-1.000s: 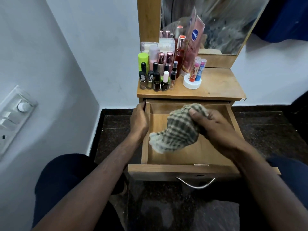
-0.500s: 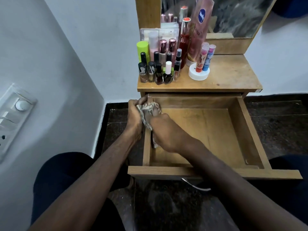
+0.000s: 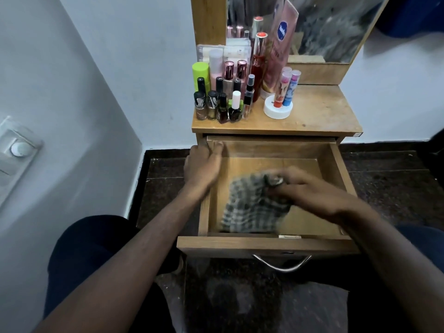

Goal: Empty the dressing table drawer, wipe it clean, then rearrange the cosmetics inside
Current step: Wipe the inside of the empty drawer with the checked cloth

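Note:
The wooden drawer (image 3: 336, 169) stands pulled out, holding only a checked cloth (image 3: 247, 207) on its floor near the front left. My right hand (image 3: 305, 188) grips the cloth's upper right part, fingers curled into it; the cloth is motion-blurred. My left hand (image 3: 204, 164) holds the drawer's left wall near the back corner, fingers curled over its top edge. Several cosmetics (image 3: 225, 97), nail polish bottles, tubes and sprays, stand on the left of the dressing table top (image 3: 319, 114), with lip balm sticks on a white round stand (image 3: 278, 109).
A mirror (image 3: 324, 27) rises behind the table top. A white wall with a switch panel (image 3: 16, 150) is on the left. Dark stone floor surrounds the table. A metal handle (image 3: 281, 264) hangs on the drawer front, and my knees flank it.
My right hand has swept the cloth from the drawer's back left corner toward the front middle. My left hand stays on the left wall.

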Tool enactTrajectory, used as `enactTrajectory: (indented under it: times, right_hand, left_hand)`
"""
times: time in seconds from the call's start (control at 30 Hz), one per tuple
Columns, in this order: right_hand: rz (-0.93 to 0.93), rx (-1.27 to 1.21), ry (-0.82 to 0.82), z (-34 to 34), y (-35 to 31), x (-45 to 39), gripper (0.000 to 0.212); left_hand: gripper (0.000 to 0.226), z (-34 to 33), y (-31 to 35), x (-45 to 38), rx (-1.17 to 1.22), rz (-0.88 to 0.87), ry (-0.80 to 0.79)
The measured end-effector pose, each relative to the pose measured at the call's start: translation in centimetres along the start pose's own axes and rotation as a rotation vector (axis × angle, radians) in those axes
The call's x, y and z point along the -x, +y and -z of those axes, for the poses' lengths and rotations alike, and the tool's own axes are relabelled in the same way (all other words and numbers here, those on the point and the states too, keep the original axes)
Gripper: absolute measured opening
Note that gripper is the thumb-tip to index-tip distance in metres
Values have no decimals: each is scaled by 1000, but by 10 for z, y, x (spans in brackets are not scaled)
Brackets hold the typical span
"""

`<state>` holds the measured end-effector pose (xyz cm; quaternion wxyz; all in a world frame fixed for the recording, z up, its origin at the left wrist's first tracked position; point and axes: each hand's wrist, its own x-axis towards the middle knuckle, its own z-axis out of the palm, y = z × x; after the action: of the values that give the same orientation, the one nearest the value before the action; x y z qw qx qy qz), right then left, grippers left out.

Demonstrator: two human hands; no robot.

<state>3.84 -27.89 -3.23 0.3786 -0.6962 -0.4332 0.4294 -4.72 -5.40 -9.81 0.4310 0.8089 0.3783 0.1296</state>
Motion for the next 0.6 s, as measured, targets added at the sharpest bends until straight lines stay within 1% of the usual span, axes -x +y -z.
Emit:
enactTrajectory:
  times: [0.1,0.17,0.2,0.23,0.3,0.33,0.37,0.43,0.53,0.6]
  right_hand:
    - [-13,-92,84,23,-5,1,29]
    - [-24,-13,102,19,-9,-14,28]
    - [-26,99,80,9,-10,-26,26]
    - [-14,232,33,-7,-12,-38,23]
    - [16,441,-143,-42,-9,-58,16]
    - [8,499,-223,-55,-11,-62,16]
    - [12,528,-277,-62,-15,-61,22]
    - [-9,473,-347,-62,-17,-49,27]
    - [-17,329,-406,-56,-21,-23,18]
    - [2,337,-416,-54,-22,-13,18]
  left_hand:
    - [46,-4,-1,-4,5,-8,-1]
    - [44,-4,1,-5,26,-5,4]
    - [45,-4,0,-4,25,-6,14]
    - [47,-4,0,-3,14,-8,25]
    - [52,-4,-2,-3,-19,3,24]
    - [54,-5,-1,-2,-28,0,23]
    - [55,-5,1,-1,-31,-9,28]
    - [55,-7,6,1,-23,-34,36]
    - [58,-11,6,3,-41,-61,41]
    - [60,-12,5,5,-79,-72,33]
